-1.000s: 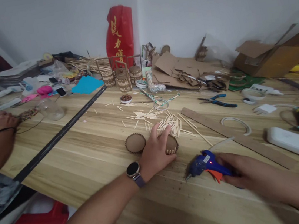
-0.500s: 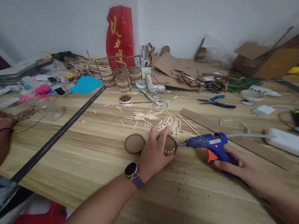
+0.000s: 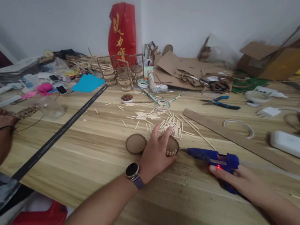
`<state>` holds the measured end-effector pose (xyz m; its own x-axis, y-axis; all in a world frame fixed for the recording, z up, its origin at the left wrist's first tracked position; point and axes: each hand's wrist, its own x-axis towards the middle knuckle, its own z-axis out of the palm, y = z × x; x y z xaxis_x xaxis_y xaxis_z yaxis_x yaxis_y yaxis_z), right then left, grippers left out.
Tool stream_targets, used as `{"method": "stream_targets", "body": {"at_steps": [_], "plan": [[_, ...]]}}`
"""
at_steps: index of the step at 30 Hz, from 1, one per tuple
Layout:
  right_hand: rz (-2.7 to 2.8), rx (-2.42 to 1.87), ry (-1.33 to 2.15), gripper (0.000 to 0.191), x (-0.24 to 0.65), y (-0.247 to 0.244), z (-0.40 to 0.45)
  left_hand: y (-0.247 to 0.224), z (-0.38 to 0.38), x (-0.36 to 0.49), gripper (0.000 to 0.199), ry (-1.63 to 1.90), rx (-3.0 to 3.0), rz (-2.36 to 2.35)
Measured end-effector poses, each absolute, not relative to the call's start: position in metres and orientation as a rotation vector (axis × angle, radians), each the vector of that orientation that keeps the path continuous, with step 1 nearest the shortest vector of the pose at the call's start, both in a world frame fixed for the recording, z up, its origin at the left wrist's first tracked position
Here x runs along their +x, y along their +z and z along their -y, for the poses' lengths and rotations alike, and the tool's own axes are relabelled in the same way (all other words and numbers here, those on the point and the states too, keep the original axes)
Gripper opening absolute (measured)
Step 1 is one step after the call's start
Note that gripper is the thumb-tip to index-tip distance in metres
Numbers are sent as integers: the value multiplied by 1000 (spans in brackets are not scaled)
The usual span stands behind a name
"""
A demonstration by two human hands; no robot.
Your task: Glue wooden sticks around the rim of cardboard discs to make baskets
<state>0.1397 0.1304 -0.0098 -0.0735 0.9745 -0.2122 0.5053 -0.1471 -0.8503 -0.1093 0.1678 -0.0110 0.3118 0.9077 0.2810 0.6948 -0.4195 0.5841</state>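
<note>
While the left hand (image 3: 154,156), fingers spread, holds a round cardboard piece (image 3: 173,145) on the table (image 3: 88,151), apparently for steadiness, the right hand (image 3: 243,181) wraps a blue glue gun (image 3: 210,156), nozzle near its rim; trigger finger hidden, cannot tell. Short sticks (image 3: 180,129): loose, behind, seemingly within reach.

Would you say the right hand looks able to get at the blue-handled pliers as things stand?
Probably, though not while full: the right hand holds the blue glue gun. The blue-handled pliers lie uncovered beyond the flat brown strip, with nothing tall in between.
</note>
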Motion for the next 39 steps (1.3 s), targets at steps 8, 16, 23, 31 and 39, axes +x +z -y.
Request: {"method": "stream_targets", "body": {"at_steps": [8,16,23,31,39], "plan": [[1959,-1653,937,63,129,-3,-131,-12,-168,-109,94,830,2229,-1447],[2087,-1597,875,57,129,-4,-131,-14,-168,-110,96,854,2225,-1427],[2117,-1573,801,52,128,-7,-131,-13,-168,-110,96,856,2235,-1421],[2093,-1597,828,53,124,-4,-131,-13,-168,-109,94,839,2238,-1444],[2087,-1681,815,54,121,0,-131,-13,-168,-109,94,864,2222,-1425]]}}
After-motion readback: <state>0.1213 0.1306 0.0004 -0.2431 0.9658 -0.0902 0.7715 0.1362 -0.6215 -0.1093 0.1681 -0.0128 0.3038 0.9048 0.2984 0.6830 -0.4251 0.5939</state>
